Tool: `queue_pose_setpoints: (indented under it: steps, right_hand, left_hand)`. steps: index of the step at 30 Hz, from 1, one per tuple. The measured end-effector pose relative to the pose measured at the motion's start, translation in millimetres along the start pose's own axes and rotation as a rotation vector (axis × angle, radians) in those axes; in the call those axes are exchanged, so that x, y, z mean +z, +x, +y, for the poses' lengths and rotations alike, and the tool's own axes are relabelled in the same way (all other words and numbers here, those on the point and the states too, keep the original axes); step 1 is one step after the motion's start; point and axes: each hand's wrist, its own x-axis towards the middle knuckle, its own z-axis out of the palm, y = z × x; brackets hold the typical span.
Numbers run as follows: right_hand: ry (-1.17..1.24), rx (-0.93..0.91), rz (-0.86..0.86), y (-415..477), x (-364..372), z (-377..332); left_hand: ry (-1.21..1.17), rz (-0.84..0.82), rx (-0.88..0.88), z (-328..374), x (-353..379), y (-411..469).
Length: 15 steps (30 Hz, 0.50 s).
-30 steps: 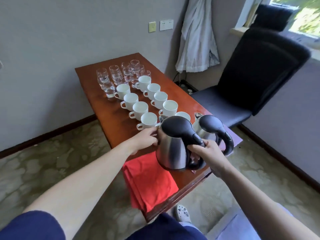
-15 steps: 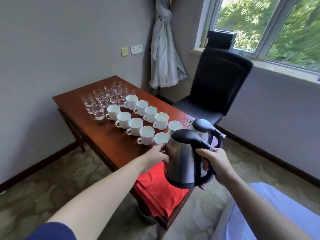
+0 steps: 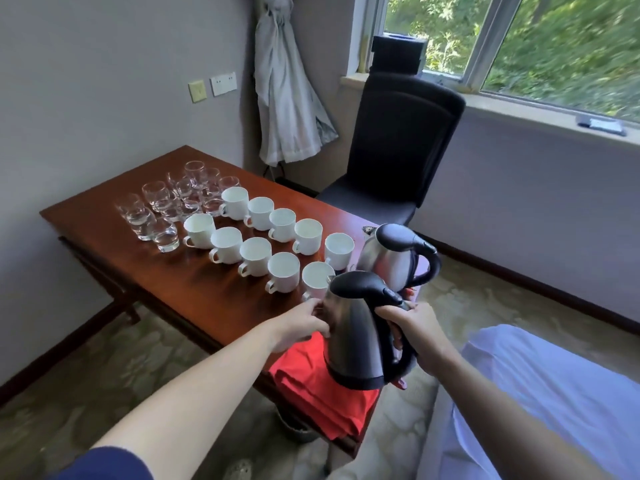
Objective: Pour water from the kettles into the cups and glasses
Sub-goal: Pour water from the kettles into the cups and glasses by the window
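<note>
Right hand (image 3: 417,332) wraps the black plastic handle of the near kettle (image 3: 351,341), lower centre of frame. Left hand (image 3: 299,325) lays its fingers against the polished steel wall. Judged heavy if full and slick-sided: carry by the handle. White ceramic cups (image 3: 282,271) and clear glasses (image 3: 162,209), centre to upper left, are judged fragile.

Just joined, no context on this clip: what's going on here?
A person holds a steel kettle by its handle in the right hand, lifted roughly upright over a red cloth at the wooden table's near edge. The left hand rests against its side, by the nearest white cup. No water is pouring. A second kettle stands on the table, with two rows of white cups and a cluster of glasses beyond.
</note>
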Motion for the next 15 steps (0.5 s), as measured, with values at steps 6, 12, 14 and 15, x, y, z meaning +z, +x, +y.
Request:
queue_pose_setpoints:
  steps: [6,12,14,15]
  right_hand:
    - [-0.012,0.049,0.152,-3,33,-1]
    - [-0.001,0.091,0.278,-6,64,-9]
    - [-0.014,0.106,0.286,-4,70,-11]
    - [-0.018,0.117,0.286,-2,72,-13]
  left_hand:
    - [0.061,-0.212,0.070,-14,-41,22]
    - [0.102,-0.280,0.137,-19,-70,40]
    - [0.128,-0.291,0.144,-21,-75,45]
    - [0.136,-0.297,0.152,-21,-77,47]
